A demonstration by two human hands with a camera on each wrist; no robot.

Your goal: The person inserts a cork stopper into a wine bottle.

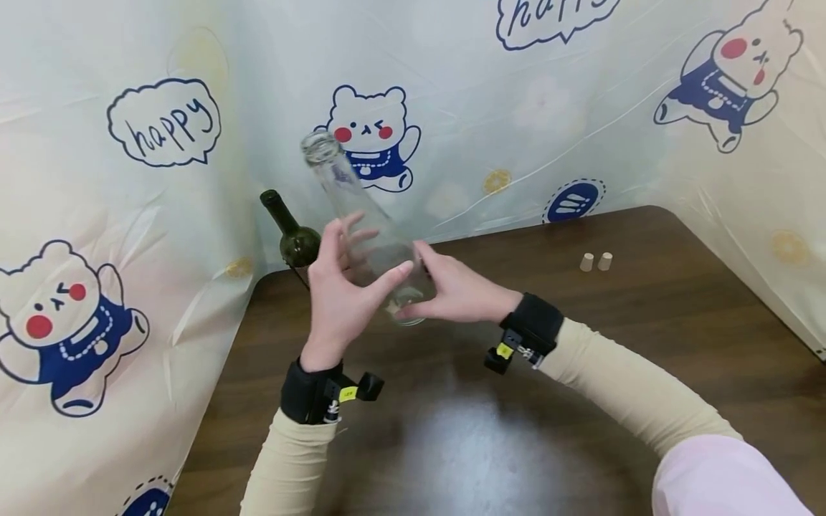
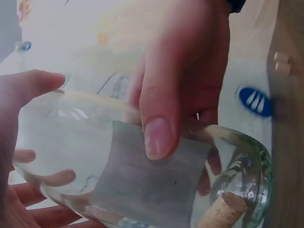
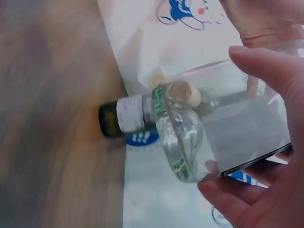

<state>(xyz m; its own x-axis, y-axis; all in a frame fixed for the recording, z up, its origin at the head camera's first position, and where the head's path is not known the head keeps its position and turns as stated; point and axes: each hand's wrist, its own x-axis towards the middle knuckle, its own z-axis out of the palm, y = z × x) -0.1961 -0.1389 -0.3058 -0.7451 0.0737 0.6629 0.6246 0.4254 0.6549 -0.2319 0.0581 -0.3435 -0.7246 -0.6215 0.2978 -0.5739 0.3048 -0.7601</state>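
Note:
A clear glass bottle is held tilted above the table, its mouth up and to the left in the head view. My left hand grips its middle, with the thumb on the near side and fingers seen through the glass. Near the base, my right hand holds it between thumb and fingers. A greyish label is on the bottle's side. Inside, a cork lies down by the thick base; the right wrist view also shows this cork through the glass.
A dark green bottle stands upright at the table's back left corner, partly behind my left hand. Two small corks, a left one and a right one, stand at the back right of the brown table. A printed curtain surrounds the table's far sides.

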